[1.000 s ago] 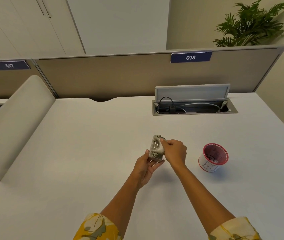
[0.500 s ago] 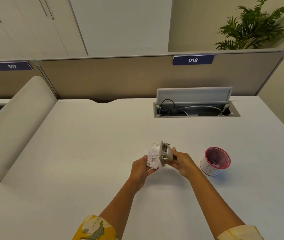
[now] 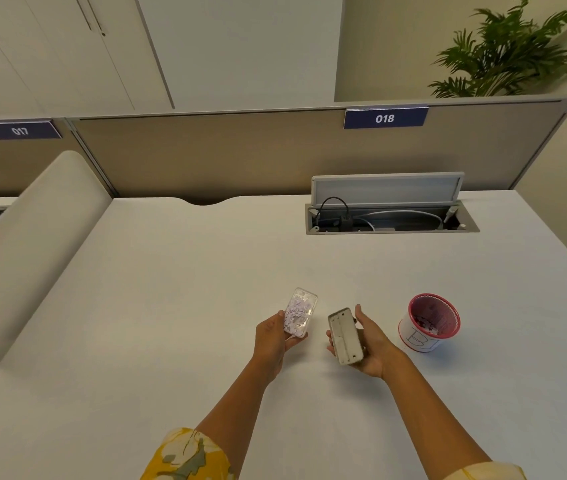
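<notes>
**A:** Which way did the clear tray point?

**B:** Its long axis ran from about 6 to just past 12 o'clock, far end up and away from the person. It was packed with pale lilac bits. The left grip was clamped on its near end, with the tray standing out of that grip towards 1 o'clock, above the bench.

**A:** And the grey body?

**B:** Its long axis ran from 11 to 5 o'clock, with the hollow, ribbed face turned up at the camera. The right grip was curled round it, and the body lay across the palm at that grip's 9 o'clock side. The thumb was up by its far corner and fingertips showed along its left edge. The two parts were apart, tray at 9 o'clock of the body, with bare bench between them.

**A:** Anything you couldn't make out?

**B:** The tray's near end was sunk in the palm, and the body's underside was hidden. A red-rimmed cup stood near the right grip at 3 o'clock. Its pen mark and contents were too small to read. Both patterned sleeves were cut off at the picture's 6 o'clock edge.
</notes>
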Available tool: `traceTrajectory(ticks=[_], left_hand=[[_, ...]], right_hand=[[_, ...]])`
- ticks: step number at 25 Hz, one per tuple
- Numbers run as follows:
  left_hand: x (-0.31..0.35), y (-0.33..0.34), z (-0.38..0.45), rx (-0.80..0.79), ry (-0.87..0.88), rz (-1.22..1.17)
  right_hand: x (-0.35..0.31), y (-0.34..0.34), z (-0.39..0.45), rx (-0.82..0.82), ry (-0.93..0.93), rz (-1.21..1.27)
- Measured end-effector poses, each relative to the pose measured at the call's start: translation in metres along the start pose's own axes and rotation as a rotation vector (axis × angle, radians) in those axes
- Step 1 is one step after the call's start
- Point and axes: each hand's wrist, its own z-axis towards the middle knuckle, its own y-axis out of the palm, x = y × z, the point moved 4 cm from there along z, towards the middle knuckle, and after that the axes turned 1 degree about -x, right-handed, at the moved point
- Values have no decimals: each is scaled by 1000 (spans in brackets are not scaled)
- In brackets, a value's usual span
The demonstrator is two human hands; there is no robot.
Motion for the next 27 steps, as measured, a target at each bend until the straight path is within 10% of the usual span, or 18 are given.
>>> traceTrajectory(ticks=[20, 27], left_hand=[[-1, 22, 4, -70, -3, 21], [0, 46, -1, -178, -33, 97]], right_hand=[[-5, -8, 4, 651, -477, -978], [-12, -17, -3, 430, -457, -919]])
